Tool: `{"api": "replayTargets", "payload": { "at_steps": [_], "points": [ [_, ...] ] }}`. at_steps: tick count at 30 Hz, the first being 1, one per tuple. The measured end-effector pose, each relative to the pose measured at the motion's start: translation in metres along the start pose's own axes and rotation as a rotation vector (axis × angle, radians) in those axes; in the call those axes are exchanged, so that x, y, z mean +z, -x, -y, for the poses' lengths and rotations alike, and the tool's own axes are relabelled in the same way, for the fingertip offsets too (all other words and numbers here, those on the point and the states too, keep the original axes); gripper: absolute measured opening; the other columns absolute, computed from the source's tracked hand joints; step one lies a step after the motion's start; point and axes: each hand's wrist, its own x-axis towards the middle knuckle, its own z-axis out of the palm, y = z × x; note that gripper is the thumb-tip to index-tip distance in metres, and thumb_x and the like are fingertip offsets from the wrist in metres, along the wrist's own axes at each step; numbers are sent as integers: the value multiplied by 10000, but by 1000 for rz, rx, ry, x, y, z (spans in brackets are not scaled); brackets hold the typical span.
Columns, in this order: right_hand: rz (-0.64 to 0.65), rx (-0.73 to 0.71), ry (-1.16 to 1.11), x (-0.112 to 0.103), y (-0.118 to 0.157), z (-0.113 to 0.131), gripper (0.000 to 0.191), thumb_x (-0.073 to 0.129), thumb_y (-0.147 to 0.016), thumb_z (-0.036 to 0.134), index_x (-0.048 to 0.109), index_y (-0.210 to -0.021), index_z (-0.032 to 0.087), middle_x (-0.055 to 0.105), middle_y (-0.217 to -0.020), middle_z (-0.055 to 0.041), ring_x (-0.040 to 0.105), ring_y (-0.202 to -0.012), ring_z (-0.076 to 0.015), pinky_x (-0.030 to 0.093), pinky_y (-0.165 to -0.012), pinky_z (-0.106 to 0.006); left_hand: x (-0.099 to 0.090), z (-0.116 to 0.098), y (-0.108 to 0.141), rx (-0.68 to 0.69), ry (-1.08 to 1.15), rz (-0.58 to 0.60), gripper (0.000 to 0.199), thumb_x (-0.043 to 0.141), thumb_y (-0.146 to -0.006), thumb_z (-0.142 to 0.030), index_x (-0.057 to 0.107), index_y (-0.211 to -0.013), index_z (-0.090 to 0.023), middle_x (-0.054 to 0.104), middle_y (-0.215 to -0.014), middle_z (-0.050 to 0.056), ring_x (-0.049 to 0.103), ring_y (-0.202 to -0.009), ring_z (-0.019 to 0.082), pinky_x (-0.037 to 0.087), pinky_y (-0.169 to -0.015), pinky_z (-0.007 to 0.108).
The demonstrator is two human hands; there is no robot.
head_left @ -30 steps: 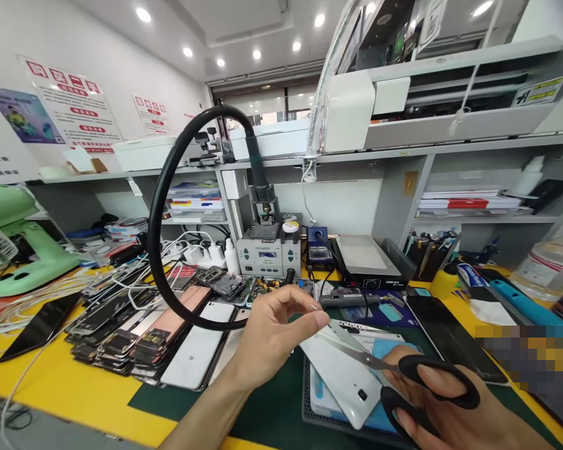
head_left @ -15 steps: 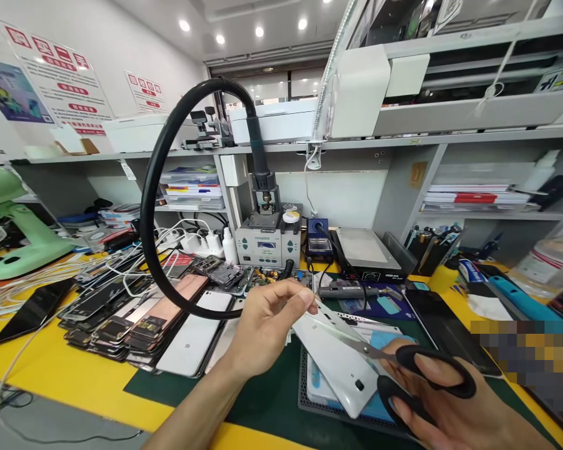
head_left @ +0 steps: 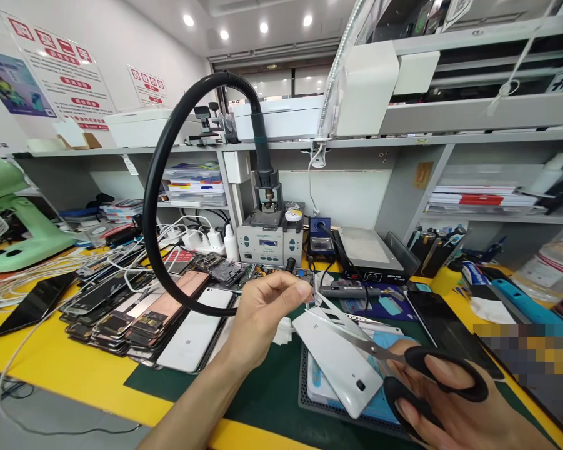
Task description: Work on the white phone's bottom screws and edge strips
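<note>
My right hand (head_left: 473,400) grips scissors (head_left: 375,351) by their black handles, with thumb and fingers through the loops. The metal blades are parted and point up and left, towards my left hand. The thumb and forefinger of my left hand (head_left: 262,312) are pinched together near the blade tips. Something small and thin seems to be between them, too small to name. Below the blades, a white phone back cover (head_left: 335,359) lies aslant on a pale blue and white item (head_left: 379,409), above a dark perforated tray (head_left: 304,390).
Stacked phones and phone parts (head_left: 131,319) lie left of my left arm. Behind stands a hot air station (head_left: 269,244) with a black looping hose (head_left: 152,187). A heating plate (head_left: 365,250) is at the back, and a black phone (head_left: 450,325) lies to the right.
The scissor blades have opened a little wider. My right hand and the scissors have shifted slightly right; my left hand keeps its pinch. The camera view has also moved a little.
</note>
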Motion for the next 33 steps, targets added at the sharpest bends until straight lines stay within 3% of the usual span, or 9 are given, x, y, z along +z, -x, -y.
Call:
{"api": "replayTargets", "payload": {
  "at_steps": [4, 9, 11, 13, 15, 17, 20, 23, 33],
  "points": [
    [-47, 13, 90, 7, 0, 2, 537, 669, -760, 641, 690, -803, 107, 664, -640, -53, 434, -272, -29, 298, -295, -141, 4, 0, 1, -133, 143, 91, 182, 751, -804, -272, 747, -950, -164, 703, -879, 66, 625, -888, 197, 442, -838, 312],
    [-20, -52, 210, 5, -1, 0, 599, 540, -829, 697, 692, -834, 117, 643, -593, -49, 388, -298, -31, 278, -331, -163, 8, 3, 0, -223, 400, 165, 245, 694, -796, -179, 723, -1038, -150, 691, -931, 90, 621, -891, 216, 466, -829, 347],
    [-50, -97, 326, 6, -2, 0, 616, 521, -825, 725, 658, -842, 124, 621, -562, -29, 356, -292, -37, 272, -327, -176, 8, 5, 1, -219, 430, 156, 236, 648, -787, -157, 730, -1007, -127, 700, -920, 105, 625, -875, 224, 471, -840, 367],
    [-178, -170, 594, 10, -4, 1, 557, 590, -798, 706, 598, -798, 150, 606, -571, -13, 382, -343, -53, 307, -352, -185, 9, 6, 2, -206, 377, 140, 247, 630, -784, -154, 736, -1005, -117, 721, -933, 122, 636, -884, 239, 470, -869, 391],
    [-384, -340, 1047, 15, -5, 2, 425, 685, -794, 574, 542, -737, 179, 581, -595, 2, 440, -439, -81, 360, -419, -200, 11, 7, 4, -182, 269, 142, 245, 653, -793, -159, 736, -1021, -127, 740, -985, 131, 648, -948, 265, 462, -914, 413],
    [-566, -657, 1541, 20, -8, 2, 269, 720, -796, 387, 544, -753, 187, 550, -602, 17, 468, -489, -101, 394, -486, -227, 13, 7, 8, -155, 171, 165, 244, 684, -811, -182, 731, -1048, -154, 746, -1056, 126, 648, -1029, 281, 453, -949, 414],
    [-640, -1115, 1970, 23, -12, 2, 184, 689, -775, 254, 558, -883, 182, 565, -603, 15, 502, -461, -124, 399, -479, -264, 16, 6, 14, -121, 69, 216, 262, 690, -851, -262, 719, -1096, -175, 736, -1132, 120, 646, -1084, 289, 456, -962, 400],
    [-671, -1238, 2083, 22, -14, 2, 164, 646, -800, 242, 534, -907, 187, 615, -638, -23, 582, -499, -163, 408, -462, -281, 18, 5, 16, -89, 21, 219, 249, 693, -864, -292, 733, -1082, -178, 722, -1169, 119, 649, -1107, 302, 470, -962, 396],
    [-666, -1217, 2147, 20, -12, 2, 159, 632, -833, 223, 526, -943, 179, 662, -660, -51, 657, -550, -189, 466, -466, -293, 21, 8, 13, -98, 56, 182, 124, 709, -864, -266, 779, -954, -218, 761, -1045, 67, 689, -1055, 273, 513, -934, 347]
  ]
}}
